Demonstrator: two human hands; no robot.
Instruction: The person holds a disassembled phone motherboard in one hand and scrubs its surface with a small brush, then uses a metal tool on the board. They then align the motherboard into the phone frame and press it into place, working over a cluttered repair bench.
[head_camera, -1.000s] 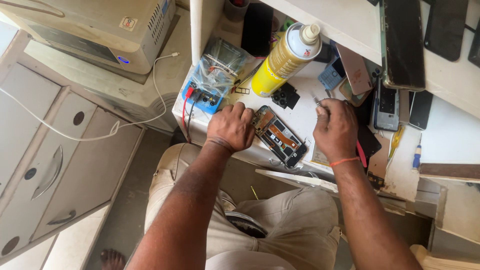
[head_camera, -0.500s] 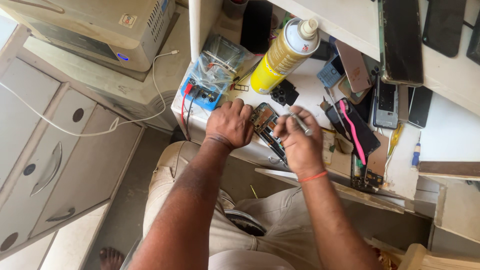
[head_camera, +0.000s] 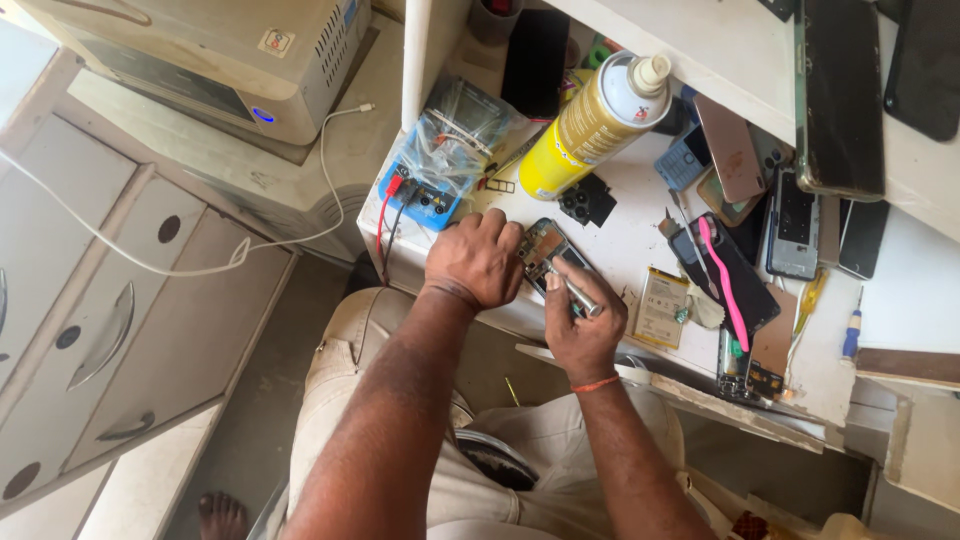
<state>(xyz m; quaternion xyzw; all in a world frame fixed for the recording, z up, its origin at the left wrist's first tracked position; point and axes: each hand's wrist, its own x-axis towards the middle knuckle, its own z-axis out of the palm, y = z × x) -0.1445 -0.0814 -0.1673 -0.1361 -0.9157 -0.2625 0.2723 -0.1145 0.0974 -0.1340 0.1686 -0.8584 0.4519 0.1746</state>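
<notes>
An opened phone (head_camera: 545, 247) with its back off lies on the white workbench (head_camera: 640, 225), inner parts showing. My left hand (head_camera: 475, 258) presses down on its left end and holds it in place. My right hand (head_camera: 583, 322) grips a small metal screwdriver (head_camera: 572, 291), whose tip rests on the phone's inner board. An orange thread band sits on my right wrist. Most of the phone is hidden under both hands.
A yellow spray can (head_camera: 590, 125) lies behind the phone. A blue power unit (head_camera: 420, 195) with red and black leads sits at the left. Several phones, a flat battery (head_camera: 660, 305), a pink tool (head_camera: 722, 280) and small screwdrivers (head_camera: 850, 335) crowd the right. White cable (head_camera: 230, 255) trails left.
My right hand has come from the right side of the bench to the open phone, bringing the screwdriver down onto its board. My left hand has stayed on the phone.
</notes>
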